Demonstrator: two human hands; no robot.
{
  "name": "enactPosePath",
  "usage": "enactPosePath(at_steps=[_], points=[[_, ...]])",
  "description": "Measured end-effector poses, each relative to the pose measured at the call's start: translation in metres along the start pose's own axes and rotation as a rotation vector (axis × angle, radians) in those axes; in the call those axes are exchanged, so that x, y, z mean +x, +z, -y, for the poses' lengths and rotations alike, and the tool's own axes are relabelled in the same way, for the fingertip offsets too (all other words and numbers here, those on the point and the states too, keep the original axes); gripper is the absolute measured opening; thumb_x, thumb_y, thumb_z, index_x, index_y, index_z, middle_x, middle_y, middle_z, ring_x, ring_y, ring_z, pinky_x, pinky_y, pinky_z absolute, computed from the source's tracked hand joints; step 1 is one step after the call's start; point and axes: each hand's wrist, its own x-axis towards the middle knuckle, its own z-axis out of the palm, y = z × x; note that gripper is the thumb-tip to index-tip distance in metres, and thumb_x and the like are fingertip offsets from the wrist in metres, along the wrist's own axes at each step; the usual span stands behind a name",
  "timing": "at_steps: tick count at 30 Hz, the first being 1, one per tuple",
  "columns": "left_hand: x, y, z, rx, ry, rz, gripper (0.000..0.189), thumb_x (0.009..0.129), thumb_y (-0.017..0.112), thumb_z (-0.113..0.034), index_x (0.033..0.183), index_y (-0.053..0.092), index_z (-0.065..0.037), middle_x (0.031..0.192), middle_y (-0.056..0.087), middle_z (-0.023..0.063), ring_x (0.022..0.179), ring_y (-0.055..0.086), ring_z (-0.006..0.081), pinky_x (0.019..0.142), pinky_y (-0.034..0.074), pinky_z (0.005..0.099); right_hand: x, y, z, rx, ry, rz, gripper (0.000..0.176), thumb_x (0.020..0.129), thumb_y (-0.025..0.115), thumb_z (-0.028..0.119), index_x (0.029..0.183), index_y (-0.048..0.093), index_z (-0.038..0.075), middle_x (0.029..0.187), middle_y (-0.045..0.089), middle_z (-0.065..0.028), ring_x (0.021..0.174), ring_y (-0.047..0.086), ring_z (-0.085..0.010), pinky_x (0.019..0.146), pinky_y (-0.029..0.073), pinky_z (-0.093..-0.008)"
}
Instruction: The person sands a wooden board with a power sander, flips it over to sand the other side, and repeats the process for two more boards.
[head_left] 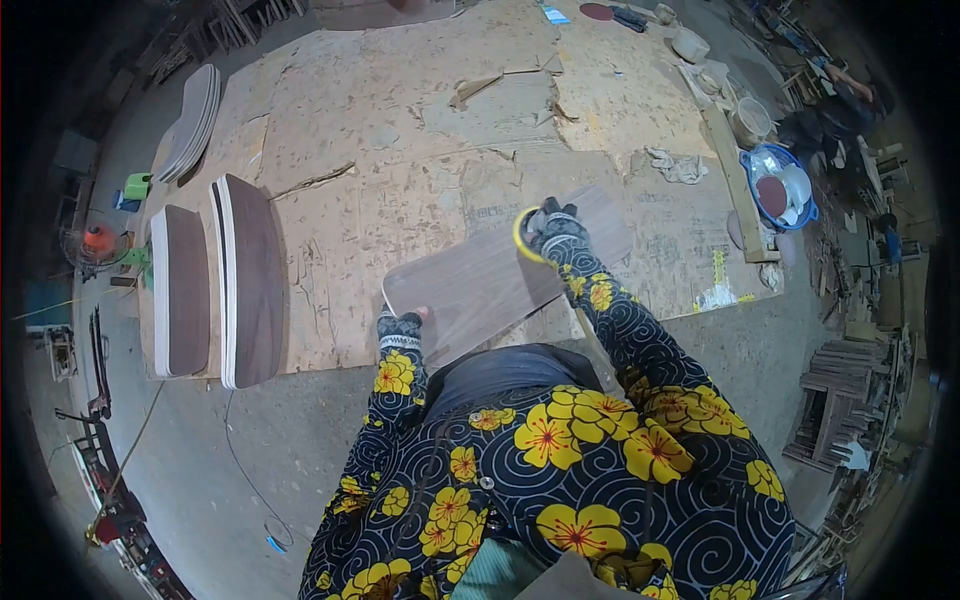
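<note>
With right hand (558,226) curled over the yellow-rimmed disc (522,238) on the brown board (470,285), aslant at the near edge of the surface (390,170), and left hand (402,327), of indeterminable grip, at the board's left end, keep the disc flat; press evenly.

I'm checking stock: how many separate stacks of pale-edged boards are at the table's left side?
3: a fanned stack toward the far end, a near-left stack and another stack just right of it. Individual boards may be hidden within them.
</note>
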Motion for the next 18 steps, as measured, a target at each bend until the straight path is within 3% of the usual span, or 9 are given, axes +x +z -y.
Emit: enactPosePath(at_steps=[2, 5, 10, 13, 14, 18], points=[[-0.005, -0.001, -0.005, -0.006, 0.015, 0.003, 0.057, 0.069, 0.082, -0.012, 0.121, 0.062, -0.001, 0.102, 0.071, 0.0110, 0.088, 0.066, 0.0239, 0.079, 0.053, 0.0347, 0.004, 0.011, 0.010, -0.058, -0.074, 0.069, 0.068, 0.075, 0.078, 0.040, 0.131, 0.046, 0.021, 0.130, 0.049, -0.0222, 0.114, 0.060, -0.0413, 0.093, 0.054, -0.0480], [-0.009, -0.002, -0.008, -0.005, 0.024, 0.011, 0.057, 0.069, 0.081, -0.012, 0.122, 0.062, -0.001, 0.103, 0.071, 0.0114, 0.089, 0.066, 0.0241, 0.080, 0.053, 0.0349, -0.005, 0.007, 0.020, -0.001, -0.020, 0.067, 0.070, 0.074, 0.079, 0.040, 0.132, 0.045, 0.019, 0.131, 0.048, -0.0232, 0.115, 0.059, -0.0428, 0.094, 0.053, -0.0487], [-0.012, -0.001, -0.012, -0.016, 0.037, 0.024, 0.057, 0.070, 0.080, -0.011, 0.122, 0.062, -0.001, 0.104, 0.071, 0.0118, 0.090, 0.066, 0.0244, 0.080, 0.052, 0.0350, 0.026, 0.008, 0.004, 0.069, 0.136, 0.003, 0.055, 0.088, 0.060, 0.045, 0.133, 0.045, 0.018, 0.133, 0.044, -0.0243, 0.116, 0.059, -0.0423, 0.093, 0.054, -0.0483], [-0.012, 0.000, -0.012, -0.036, 0.036, 0.028, 0.056, 0.070, 0.080, -0.009, 0.122, 0.061, -0.001, 0.104, 0.071, 0.0120, 0.091, 0.067, 0.0245, 0.081, 0.052, 0.0349, 0.004, 0.001, 0.023, 0.012, 0.068, 0.066, 0.059, 0.085, 0.066, 0.044, 0.133, 0.044, 0.018, 0.135, 0.043, -0.0238, 0.117, 0.059, -0.0421, 0.095, 0.053, -0.0478], [-0.012, 0.000, -0.012, -0.047, 0.034, 0.031, 0.055, 0.071, 0.079, -0.009, 0.122, 0.061, -0.001, 0.105, 0.071, 0.0120, 0.091, 0.067, 0.0245, 0.081, 0.052, 0.0348, -0.015, -0.007, 0.030, -0.121, -0.084, 0.087, 0.065, 0.080, 0.073, 0.042, 0.134, 0.044, 0.019, 0.135, 0.043, -0.0223, 0.117, 0.058, -0.0416, 0.096, 0.052, -0.0478], [-0.012, 0.001, -0.012, -0.082, 0.036, 0.040, 0.054, 0.072, 0.078, -0.007, 0.123, 0.061, -0.001, 0.105, 0.071, 0.0122, 0.092, 0.067, 0.0246, 0.082, 0.052, 0.0346, -0.008, 0.007, 0.038, -0.007, 0.026, 0.089, 0.073, 0.076, 0.078, 0.042, 0.135, 0.043, 0.019, 0.133, 0.044, -0.0218, 0.118, 0.058, -0.0404, 0.097, 0.051, -0.0474]])
